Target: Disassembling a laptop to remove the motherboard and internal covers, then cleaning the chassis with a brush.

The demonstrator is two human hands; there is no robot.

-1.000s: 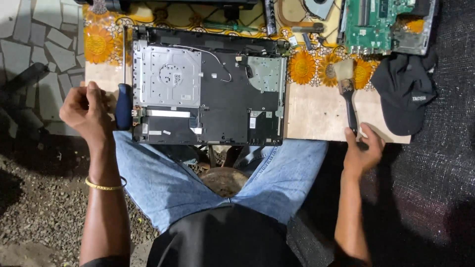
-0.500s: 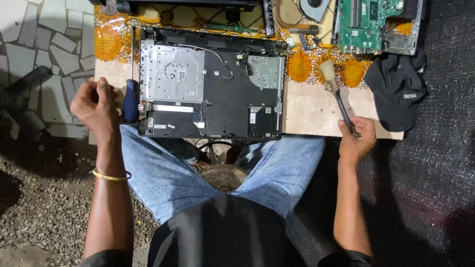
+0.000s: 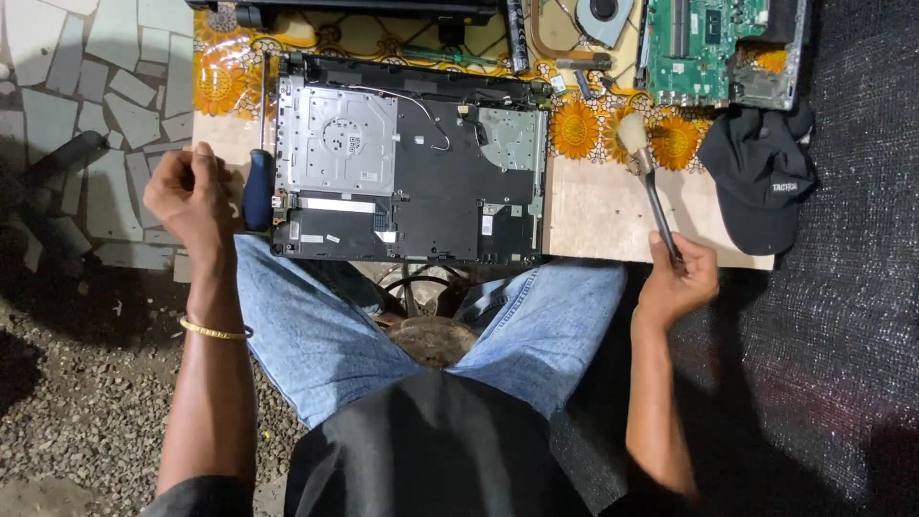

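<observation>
An opened laptop base [image 3: 412, 163] with a silver metal plate lies on a small wooden table [image 3: 593, 215]. My right hand [image 3: 678, 278] grips the black handle of a brush [image 3: 643, 158], whose pale bristles rest on the table right of the laptop. At the table's left edge my left hand [image 3: 191, 196] is curled loosely, fingers near a blue-handled screwdriver [image 3: 258, 182] that lies beside the laptop. Whether the fingers touch the screwdriver is not clear.
A green circuit board [image 3: 713, 43] and a cooling fan [image 3: 603, 14] lie at the table's far right. A black cap [image 3: 766, 177] hangs over the right edge. Sunflower-print cloth [image 3: 220, 81] covers the back. My knees sit under the front edge. Stone paving is to the left.
My right hand has drawn the brush back and right along the table. My left hand has stayed by the screwdriver, shifting slightly.
</observation>
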